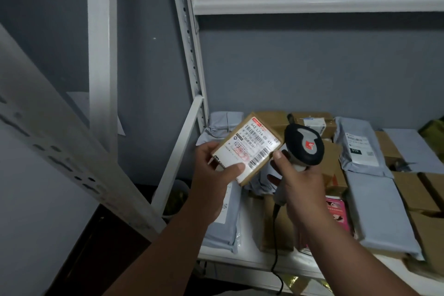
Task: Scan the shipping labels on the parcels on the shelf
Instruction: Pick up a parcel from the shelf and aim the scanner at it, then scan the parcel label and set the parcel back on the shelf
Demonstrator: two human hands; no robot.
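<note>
My left hand (pixel 211 175) grips a small brown cardboard parcel (pixel 249 149) lifted above the shelf, thumb on its lower edge. Its white shipping label (pixel 252 146) with barcodes faces up toward me. My right hand (pixel 300 185) holds a black and grey corded barcode scanner (pixel 304 144) by its handle, head up, just right of the parcel and nearly touching it. The scanner's black cable (pixel 276 259) hangs down past the shelf edge.
The white shelf (pixel 252 262) carries several grey mailer bags (pixel 374 211) and brown boxes (pixel 413 192), plus a pink packet (pixel 336 211). A labelled grey bag (pixel 360 149) lies at the back right. White slotted uprights (pixel 192 55) stand to the left, and a shelf beam (pixel 312 1) runs above.
</note>
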